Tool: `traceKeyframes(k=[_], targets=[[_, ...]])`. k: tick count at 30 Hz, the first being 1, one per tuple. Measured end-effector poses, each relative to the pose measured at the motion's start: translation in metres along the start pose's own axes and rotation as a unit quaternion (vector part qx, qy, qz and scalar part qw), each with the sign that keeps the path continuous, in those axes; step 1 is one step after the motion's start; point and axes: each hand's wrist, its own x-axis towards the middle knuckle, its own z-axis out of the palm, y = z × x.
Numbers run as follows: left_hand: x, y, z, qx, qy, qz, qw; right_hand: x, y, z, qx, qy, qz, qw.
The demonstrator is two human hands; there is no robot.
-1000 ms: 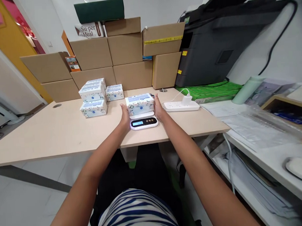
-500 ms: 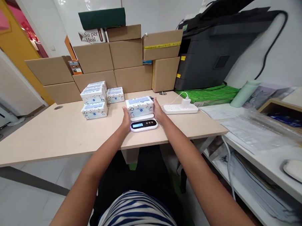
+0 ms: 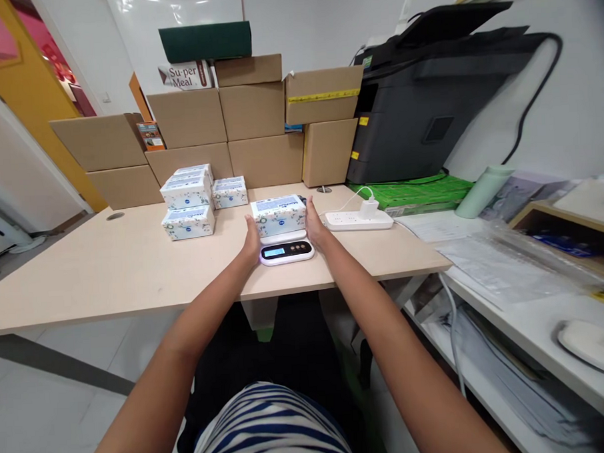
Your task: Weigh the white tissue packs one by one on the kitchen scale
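A white tissue pack (image 3: 279, 217) with a blue and floral print rests on a small white digital scale (image 3: 287, 252). The scale's display glows blue, but its figures are too small to read. My left hand (image 3: 252, 239) presses against the pack's left end, and my right hand (image 3: 314, 222) holds the right end, so the pack sits between my palms. Fingers of both hands are partly hidden behind the pack. To the left, several similar tissue packs (image 3: 188, 222) are stacked on the table (image 3: 134, 280), with another pack (image 3: 230, 192) beside the stack.
Cardboard boxes (image 3: 266, 162) line the table's back edge. Right of my hands lies a white power strip (image 3: 359, 220) with a plugged-in charger. A large black printer (image 3: 417, 114) stands behind it, and a white side shelf (image 3: 490, 292) holds papers and a green cylinder (image 3: 485, 192).
The view has shifted very slightly. Both hands stay at the ends of the tissue pack, which remains on the scale.
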Motion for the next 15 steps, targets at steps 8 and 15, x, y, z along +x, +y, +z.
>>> traceKeyframes(k=[8, 15], targets=[[-0.001, 0.001, 0.002, -0.012, 0.011, 0.001, 1.000, -0.007, -0.009, 0.011, -0.019, 0.024, 0.029, 0.999], [0.005, -0.003, -0.003, -0.032, 0.005, -0.003, 0.999, -0.008, -0.010, 0.008, -0.015, -0.009, 0.074, 0.997]])
